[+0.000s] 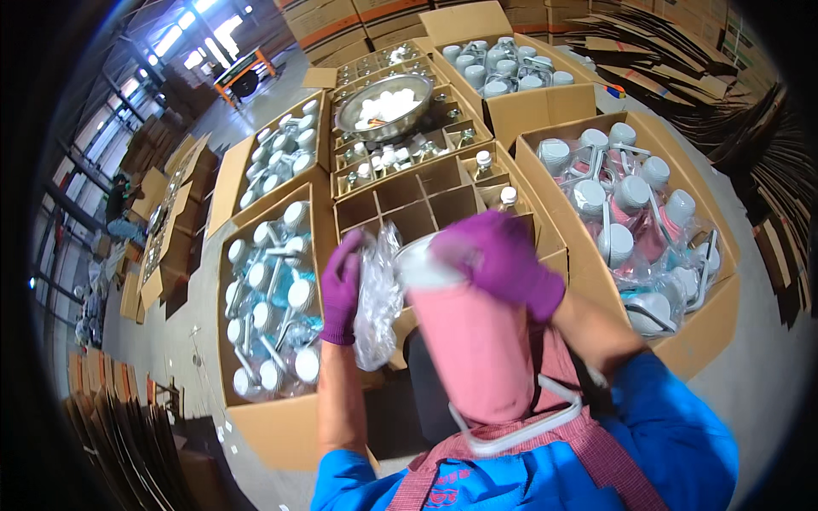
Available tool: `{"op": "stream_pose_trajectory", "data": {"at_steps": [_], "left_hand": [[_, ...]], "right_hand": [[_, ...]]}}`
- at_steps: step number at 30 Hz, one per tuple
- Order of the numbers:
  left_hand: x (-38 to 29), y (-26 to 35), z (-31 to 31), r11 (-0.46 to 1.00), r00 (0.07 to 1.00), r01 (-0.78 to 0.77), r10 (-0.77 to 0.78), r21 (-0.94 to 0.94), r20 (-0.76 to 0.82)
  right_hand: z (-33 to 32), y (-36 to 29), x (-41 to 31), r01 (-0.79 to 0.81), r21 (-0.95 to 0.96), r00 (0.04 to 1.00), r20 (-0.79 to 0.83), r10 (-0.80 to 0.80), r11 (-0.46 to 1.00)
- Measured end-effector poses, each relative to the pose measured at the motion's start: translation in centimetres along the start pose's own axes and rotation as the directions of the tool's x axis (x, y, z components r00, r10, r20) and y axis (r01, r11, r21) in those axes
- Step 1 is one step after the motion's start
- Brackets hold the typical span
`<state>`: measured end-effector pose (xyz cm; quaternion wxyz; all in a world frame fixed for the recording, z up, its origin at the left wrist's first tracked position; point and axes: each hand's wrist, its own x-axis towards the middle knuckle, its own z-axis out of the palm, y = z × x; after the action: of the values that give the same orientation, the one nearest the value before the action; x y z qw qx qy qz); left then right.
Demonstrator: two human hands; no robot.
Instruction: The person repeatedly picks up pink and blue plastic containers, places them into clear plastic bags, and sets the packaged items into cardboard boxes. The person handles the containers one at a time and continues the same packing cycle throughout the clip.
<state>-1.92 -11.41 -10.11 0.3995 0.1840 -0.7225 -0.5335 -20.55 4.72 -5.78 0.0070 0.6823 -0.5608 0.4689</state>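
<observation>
My right hand (495, 259), in a purple glove, is closed on the white top end of a pink thermos flask (470, 345), which lies slanted over my lap. A white handle (521, 434) sticks out near the flask's lower end. My left hand (343, 284), gloved alike, holds a crumpled clear plastic bag (378, 306) beside the flask's white end. Just beyond both hands stands a divided cardboard box (441, 191) with clear bottles that have white caps, such as the one at the right (484, 163).
A box of bagged pink and blue flasks (575, 268) stands at right, another of blue flasks (271, 415) at left. A metal bowl of white caps (383, 131) rests on a divided box behind. Stacked flat cardboard (690, 96) lies at far right. Another person (121, 207) is far left.
</observation>
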Motion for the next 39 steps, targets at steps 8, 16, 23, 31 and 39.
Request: {"op": "stream_pose_trajectory", "data": {"at_steps": [8,16,23,31,39], "left_hand": [[3.8,1.4,5.5,0.978,0.973,-0.209,0.207,-0.008,-0.102],[6.6,-2.6,5.2,0.985,0.988,-0.152,0.150,0.085,0.038],[15.4,-11.5,2.9,0.810,0.859,0.487,-0.512,-0.328,0.010],[10.0,-20.5,2.5,0.952,0.971,0.094,-0.022,0.292,-0.240],[9.7,-8.8,10.3,0.576,0.775,0.621,-0.347,-0.531,0.529]], "right_hand": [[-2.8,11.8,-0.1,-0.218,0.241,0.964,-0.101,0.248,0.946],[-3.3,16.8,0.7,-0.117,0.406,0.981,-0.097,0.170,0.906],[4.8,30.6,4.0,-0.509,0.276,0.852,0.026,0.523,0.815],[6.1,38.5,-6.5,-0.226,-0.639,0.803,0.305,0.512,0.735],[-8.4,6.0,8.4,0.218,-0.721,0.955,0.019,-0.296,0.658]]}}
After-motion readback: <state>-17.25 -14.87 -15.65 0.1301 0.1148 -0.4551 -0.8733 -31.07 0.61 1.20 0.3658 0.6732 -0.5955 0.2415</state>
